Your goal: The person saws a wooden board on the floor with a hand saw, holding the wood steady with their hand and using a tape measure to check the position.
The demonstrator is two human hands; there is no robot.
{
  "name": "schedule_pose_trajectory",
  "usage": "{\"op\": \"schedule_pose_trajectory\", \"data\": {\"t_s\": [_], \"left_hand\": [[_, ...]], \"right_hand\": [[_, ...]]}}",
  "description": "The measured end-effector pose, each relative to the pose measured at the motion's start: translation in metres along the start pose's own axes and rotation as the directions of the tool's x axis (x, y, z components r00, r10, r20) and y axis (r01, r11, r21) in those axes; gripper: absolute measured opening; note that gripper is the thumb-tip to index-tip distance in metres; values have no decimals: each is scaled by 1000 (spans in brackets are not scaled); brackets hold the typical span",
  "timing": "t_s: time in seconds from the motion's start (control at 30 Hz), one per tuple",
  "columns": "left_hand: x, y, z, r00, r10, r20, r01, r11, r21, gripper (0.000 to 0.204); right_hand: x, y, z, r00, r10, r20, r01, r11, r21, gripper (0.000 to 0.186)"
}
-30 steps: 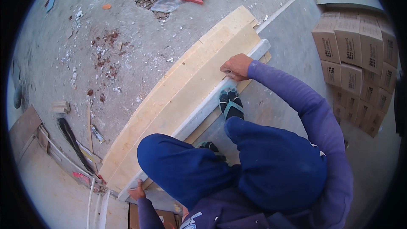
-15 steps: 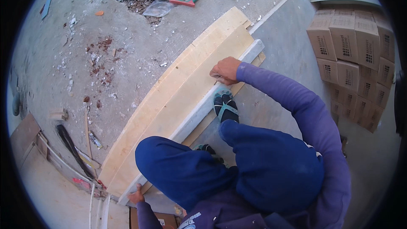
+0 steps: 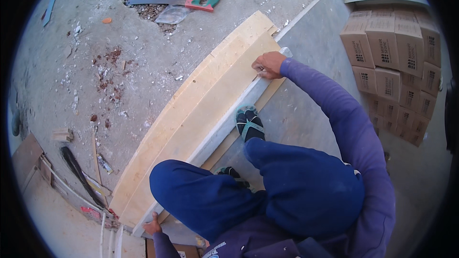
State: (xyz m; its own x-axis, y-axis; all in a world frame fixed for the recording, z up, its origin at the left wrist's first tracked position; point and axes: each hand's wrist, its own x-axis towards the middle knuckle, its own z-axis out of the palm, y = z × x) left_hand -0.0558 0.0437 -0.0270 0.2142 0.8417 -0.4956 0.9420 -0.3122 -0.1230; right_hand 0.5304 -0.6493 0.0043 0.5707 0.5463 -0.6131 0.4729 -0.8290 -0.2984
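Gripping first: our L hand (image 3: 153, 225) has its thumb on the pale bar's (image 3: 216, 138) near end, fingers partly hidden, can't tell if clamped; prob. steadying it. Bar lies lengthwise along the curved-edge board (image 3: 213, 113); our sandaled foot (image 3: 249, 123) beside it prob. helps brace. R hand (image 3: 269, 64), fingertips bunched, contents unclear, now nearer bar's far end vs. prev. frame; L approx. same.

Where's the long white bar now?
In the head view, the bar slants through the middle, right of the pale boards, with the left hand at its lower end and the right hand near its top.
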Motion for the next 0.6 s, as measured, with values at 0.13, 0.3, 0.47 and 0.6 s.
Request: {"op": "schedule_pose_trajectory", "data": {"t_s": [0.13,0.3,0.47,0.6], "left_hand": [[-8,13,2,996,89,30,-86,990,-114,118],[-6,3,2,1000,12,-29,-13,999,-35,117],[-12,17,4,998,28,-62,-27,1000,10,116],[-11,15,1,1000,25,0,-25,998,-58,117]], "right_hand": [[-34,98,-36,955,290,-64,-297,920,-258,16],[-11,58,-51,980,171,-105,-181,979,-90,20],[-23,68,-21,983,182,-17,-182,982,-40,25],[-40,129,-40,869,474,-143,-494,847,-197,24]]}}
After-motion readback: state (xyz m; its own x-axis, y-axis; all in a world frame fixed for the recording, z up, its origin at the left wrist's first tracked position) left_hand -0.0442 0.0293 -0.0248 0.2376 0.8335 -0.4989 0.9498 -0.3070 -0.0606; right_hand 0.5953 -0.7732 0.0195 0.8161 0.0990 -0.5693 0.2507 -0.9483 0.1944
